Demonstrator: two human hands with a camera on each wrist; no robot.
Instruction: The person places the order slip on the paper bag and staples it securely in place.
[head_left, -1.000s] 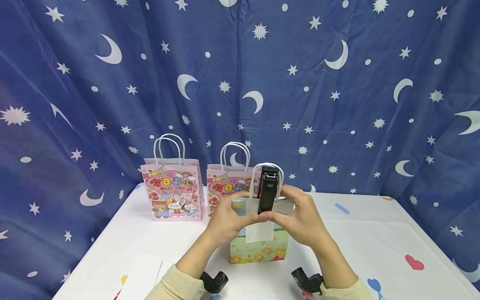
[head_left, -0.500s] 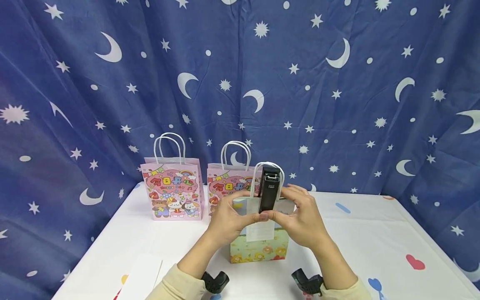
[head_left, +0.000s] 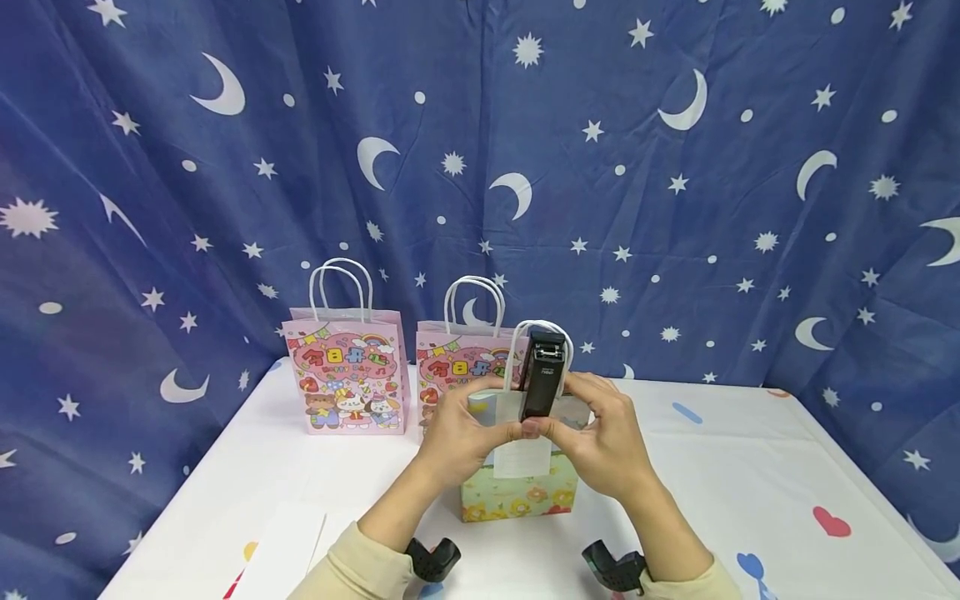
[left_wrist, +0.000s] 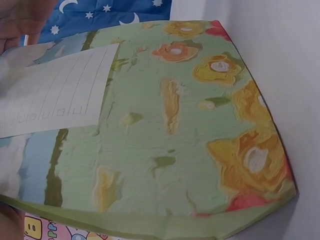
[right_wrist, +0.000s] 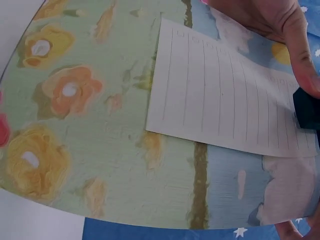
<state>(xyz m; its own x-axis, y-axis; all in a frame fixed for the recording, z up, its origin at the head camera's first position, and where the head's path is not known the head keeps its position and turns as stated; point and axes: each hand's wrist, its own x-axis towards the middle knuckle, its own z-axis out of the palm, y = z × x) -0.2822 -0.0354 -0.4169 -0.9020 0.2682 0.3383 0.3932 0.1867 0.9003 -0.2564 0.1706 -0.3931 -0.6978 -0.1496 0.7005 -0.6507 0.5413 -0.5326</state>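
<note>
A black stapler point(head_left: 542, 377) stands steeply over the top edge of a green floral paper bag point(head_left: 517, 497), between its white rope handles point(head_left: 542, 325). A lined white paper slip point(head_left: 522, 460) lies against the bag's front, its upper part under the stapler. My left hand point(head_left: 459, 433) and right hand point(head_left: 613, 435) grip the stapler from both sides. Both thumbs meet at its lower end, while the other fingers reach behind the bag, mostly hidden. The right wrist view shows a thumb point(right_wrist: 301, 62) on the stapler's end point(right_wrist: 306, 109), beside the slip point(right_wrist: 215, 92).
Two pink cartoon paper bags with white handles stand behind, one at left point(head_left: 347, 375) and one point(head_left: 442, 358) partly hidden by my left hand. White sheets point(head_left: 281, 546) lie at the front left of the patterned tablecloth point(head_left: 720, 467). A blue star-and-moon curtain point(head_left: 600, 208) hangs behind.
The head view has tilted slightly down, so the curtain and bags sit higher in it. Both hands keep their grip on the stapler with hardly any visible movement.
</note>
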